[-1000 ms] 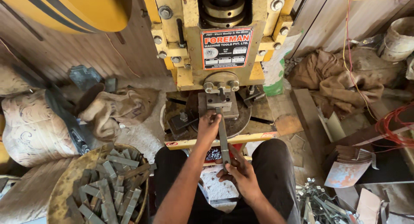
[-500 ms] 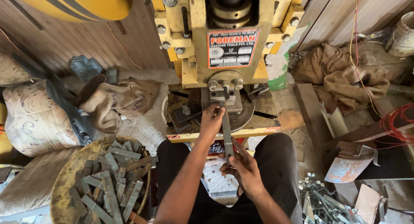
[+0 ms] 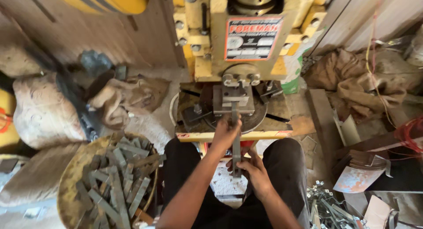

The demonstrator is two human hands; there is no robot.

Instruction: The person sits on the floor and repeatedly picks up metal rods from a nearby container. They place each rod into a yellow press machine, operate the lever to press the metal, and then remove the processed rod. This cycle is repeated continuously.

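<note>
A long grey metal strip runs from my lap up into the die of a yellow press machine. My left hand grips the strip close to the die, on the press bed. My right hand holds the strip's near end between my knees. The strip's far tip sits under the punch block and is partly hidden there.
A round pan heaped with several cut metal strips stands at my lower left. Sacks and rags lie to the left, brown cloth to the right. Small metal pieces and scrap sheet lie at lower right.
The view has tilted slightly downward. Both hands keep their hold on the strip and have stayed in about the same place at the die.
</note>
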